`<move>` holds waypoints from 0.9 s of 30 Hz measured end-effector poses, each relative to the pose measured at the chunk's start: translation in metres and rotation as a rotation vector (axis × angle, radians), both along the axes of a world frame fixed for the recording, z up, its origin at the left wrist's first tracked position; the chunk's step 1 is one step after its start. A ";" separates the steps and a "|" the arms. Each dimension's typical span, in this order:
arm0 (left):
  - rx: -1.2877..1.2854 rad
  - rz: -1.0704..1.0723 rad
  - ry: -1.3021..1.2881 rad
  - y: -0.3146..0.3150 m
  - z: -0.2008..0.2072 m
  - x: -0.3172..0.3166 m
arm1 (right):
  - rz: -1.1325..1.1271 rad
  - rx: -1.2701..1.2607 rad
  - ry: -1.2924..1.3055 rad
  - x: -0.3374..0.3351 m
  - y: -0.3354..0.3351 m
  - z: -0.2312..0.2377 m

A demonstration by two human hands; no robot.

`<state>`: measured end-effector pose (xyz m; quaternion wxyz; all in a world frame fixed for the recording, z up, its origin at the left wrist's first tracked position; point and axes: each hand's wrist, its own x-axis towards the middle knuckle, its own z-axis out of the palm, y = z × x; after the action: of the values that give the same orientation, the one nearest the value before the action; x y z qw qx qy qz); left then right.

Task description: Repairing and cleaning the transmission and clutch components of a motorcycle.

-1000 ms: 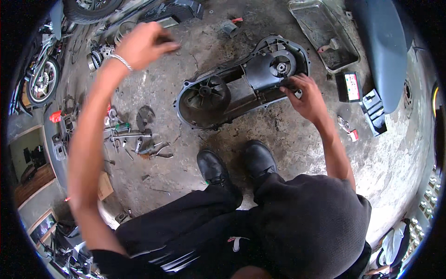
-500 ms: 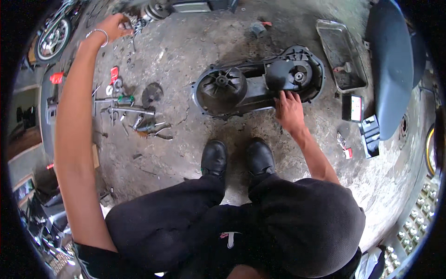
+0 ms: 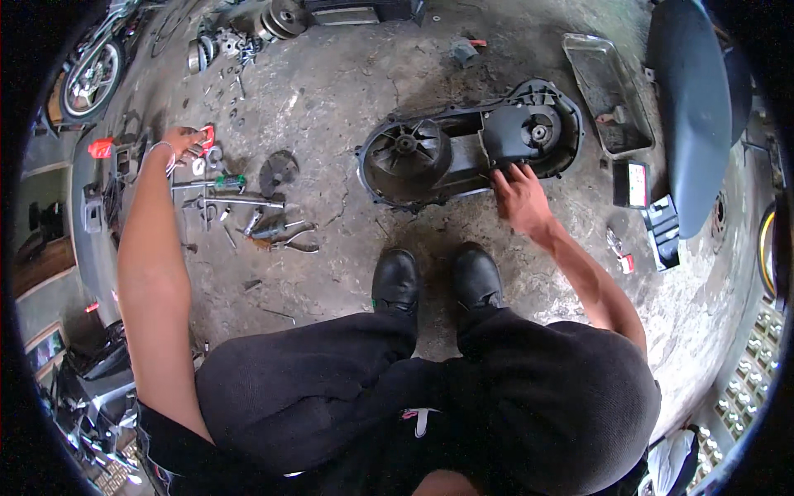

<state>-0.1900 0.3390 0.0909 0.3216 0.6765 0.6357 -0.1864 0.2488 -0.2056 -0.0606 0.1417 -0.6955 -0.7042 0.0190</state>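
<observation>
A dark scooter engine case [image 3: 463, 169] lies flat on the floor in front of my boots, with a finned fan wheel at its left and a round hub at its right. My right hand [image 3: 523, 201] grips its near rim, fingertips curled over the edge below the hub. Far to the left, my left hand [image 3: 184, 143] reaches down with its fingers apart beside a small red packet [image 3: 208, 137], seeming to touch it. Beneath that hand lie pale ring-shaped parts [image 3: 198, 165]. A green-handled screwdriver [image 3: 223, 182] rests close by.
Pliers [image 3: 294, 238], a long bar [image 3: 244, 201] and a round dark disc [image 3: 279, 171] are spread at left. Metal pulleys [image 3: 284, 16] sit at the back. On the right are a metal tray [image 3: 608, 99], a battery [image 3: 631, 183] and a scooter seat [image 3: 691, 116].
My left hand has come back from the metal parts at the far left, nearer to me, down to the red packet. My right hand stays on the engine case. The whole view has shifted slightly.
</observation>
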 end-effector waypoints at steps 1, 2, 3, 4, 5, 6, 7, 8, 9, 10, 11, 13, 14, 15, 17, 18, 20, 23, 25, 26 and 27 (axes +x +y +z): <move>-0.012 0.020 -0.030 0.002 -0.007 -0.002 | 0.013 0.004 0.045 0.005 -0.002 0.003; -0.025 0.041 -0.059 0.004 -0.016 -0.003 | 0.027 0.007 0.090 0.007 -0.005 0.006; -0.031 0.040 -0.066 0.007 -0.024 -0.007 | 0.025 0.000 0.083 0.007 -0.006 0.008; -0.054 0.050 -0.078 0.010 -0.032 -0.011 | -0.170 0.076 0.459 0.004 -0.008 0.010; -0.073 0.063 -0.090 0.011 -0.040 -0.014 | -0.363 0.157 0.833 0.001 -0.007 0.011; -0.092 0.077 -0.102 0.012 -0.047 -0.018 | -0.557 0.240 1.207 -0.001 -0.007 0.011; -0.109 0.091 -0.111 0.013 -0.054 -0.021 | -0.753 0.324 1.581 -0.001 -0.007 0.012; -0.115 0.085 -0.115 0.012 -0.062 -0.021 | -0.760 0.327 1.575 -0.002 -0.008 0.012; -0.132 0.085 -0.107 0.010 -0.069 -0.024 | -0.785 0.313 1.706 -0.002 -0.009 0.012; -0.155 0.085 -0.100 0.004 -0.077 -0.026 | -0.814 0.296 1.833 -0.001 -0.013 0.013; -0.177 0.085 -0.093 -0.002 -0.084 -0.028 | -0.840 0.279 1.962 -0.001 -0.017 0.013; -0.202 0.081 -0.086 -0.008 -0.092 -0.028 | -0.870 0.265 2.088 -0.001 -0.022 0.017; -0.206 0.084 -0.075 -0.011 -0.094 -0.026 | -0.849 0.279 1.986 -0.002 -0.023 0.021; -0.210 0.088 -0.065 -0.014 -0.097 -0.025 | -0.827 0.290 1.883 -0.003 -0.024 0.025; -0.221 0.097 -0.044 -0.018 -0.104 -0.021 | -0.781 0.305 1.677 -0.002 -0.025 0.034; -0.222 0.098 -0.044 -0.017 -0.105 -0.022 | -0.781 0.304 1.677 -0.001 -0.024 0.038; -0.247 0.115 -0.070 -0.014 -0.107 -0.023 | -0.737 0.320 1.821 0.002 -0.023 0.050; -0.279 0.139 -0.095 -0.012 -0.112 -0.031 | -0.691 0.326 1.964 0.006 -0.023 0.053; -0.281 0.149 -0.110 -0.011 -0.114 -0.041 | -0.770 0.170 1.590 0.008 -0.024 0.039; -0.287 0.150 -0.120 -0.011 -0.116 -0.041 | -0.803 0.098 1.396 0.011 -0.025 0.033; -0.293 0.152 -0.130 -0.012 -0.120 -0.042 | -0.828 0.026 1.201 0.013 -0.026 0.027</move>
<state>-0.2316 0.3270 -0.0287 0.4701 0.5833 0.6289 -0.2082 0.2620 -0.2317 -0.0338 0.5075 -0.7726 -0.1846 0.3339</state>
